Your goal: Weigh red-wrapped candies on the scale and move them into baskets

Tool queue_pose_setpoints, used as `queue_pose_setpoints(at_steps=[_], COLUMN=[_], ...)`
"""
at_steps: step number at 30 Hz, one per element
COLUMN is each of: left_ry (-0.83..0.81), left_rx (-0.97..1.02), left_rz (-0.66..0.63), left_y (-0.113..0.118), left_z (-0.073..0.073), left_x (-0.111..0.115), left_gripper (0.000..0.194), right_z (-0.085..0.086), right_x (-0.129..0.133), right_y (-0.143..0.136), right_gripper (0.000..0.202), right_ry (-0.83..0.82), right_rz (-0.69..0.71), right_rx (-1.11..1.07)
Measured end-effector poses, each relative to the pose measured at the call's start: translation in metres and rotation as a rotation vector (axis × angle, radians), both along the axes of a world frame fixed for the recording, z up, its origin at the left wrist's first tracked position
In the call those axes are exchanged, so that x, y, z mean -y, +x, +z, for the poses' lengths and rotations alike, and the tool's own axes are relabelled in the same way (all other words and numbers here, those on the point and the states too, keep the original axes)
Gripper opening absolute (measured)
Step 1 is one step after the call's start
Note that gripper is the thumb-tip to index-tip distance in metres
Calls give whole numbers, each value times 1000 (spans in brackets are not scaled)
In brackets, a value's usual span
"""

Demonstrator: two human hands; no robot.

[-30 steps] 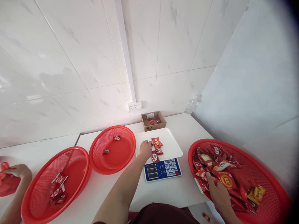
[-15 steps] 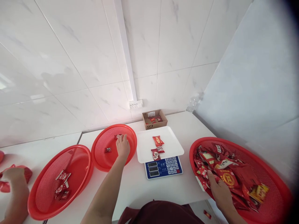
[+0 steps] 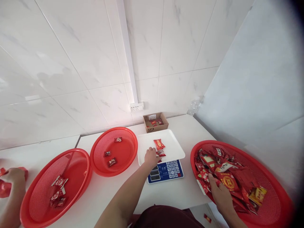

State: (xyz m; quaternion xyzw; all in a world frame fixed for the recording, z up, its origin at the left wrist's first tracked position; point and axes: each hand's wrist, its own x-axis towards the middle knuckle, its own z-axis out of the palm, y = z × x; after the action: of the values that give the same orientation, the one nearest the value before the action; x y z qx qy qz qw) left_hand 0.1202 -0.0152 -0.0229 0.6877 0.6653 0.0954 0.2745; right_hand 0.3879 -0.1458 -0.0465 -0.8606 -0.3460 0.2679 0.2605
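Note:
My left hand (image 3: 151,155) is over the white weighing tray (image 3: 174,152), its fingers closed on the lowest red candy packet (image 3: 158,158), which they partly cover. Just above it on the tray lie a patterned packet (image 3: 161,152) and a red packet with gold print (image 3: 159,144). At the near left side of the full red basket (image 3: 266,164), my right hand (image 3: 220,194) presses its thumb over red snack packets (image 3: 206,174); its other fingers are hidden. Left of the tray, the middle red basket (image 3: 101,167) holds three small wrapped packets (image 3: 112,161).
The tray sits on a blue scale (image 3: 166,172) with a keypad. Behind stands a cardboard box (image 3: 156,126) with packets. Another red basket (image 3: 30,202) is left, beside another person's hand (image 3: 15,177) on red packaging. A clear plastic container (image 3: 193,107) sits in the corner.
My left hand has moved right, from the middle basket to the tray. An additional packet now lies in that basket. My right hand stays at the full basket.

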Motion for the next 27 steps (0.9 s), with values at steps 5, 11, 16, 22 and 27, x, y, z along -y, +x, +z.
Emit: queue_pose_setpoints(at_steps=[5, 11, 16, 22, 27], left_ry=[2, 126, 256, 334, 206], left_rx=[152, 212, 57, -218, -241], left_rz=[101, 351, 586, 163, -442], left_y=[-18, -93, -141, -90, -17], left_z=[3, 19, 31, 12, -3], left_x=[-3, -4, 1, -3, -21], left_gripper=[22, 30, 57, 54, 67], right_z=[5, 4, -2, 5, 9], right_x=[1, 2, 1, 0, 0], right_y=[-2, -1, 2, -2, -4], right_gripper=[59, 60, 62, 58, 58], right_ry=[18, 20, 33, 11, 11], right_rz=[5, 33, 23, 21, 8], right_rx=[-2, -29, -26, -33, -6])
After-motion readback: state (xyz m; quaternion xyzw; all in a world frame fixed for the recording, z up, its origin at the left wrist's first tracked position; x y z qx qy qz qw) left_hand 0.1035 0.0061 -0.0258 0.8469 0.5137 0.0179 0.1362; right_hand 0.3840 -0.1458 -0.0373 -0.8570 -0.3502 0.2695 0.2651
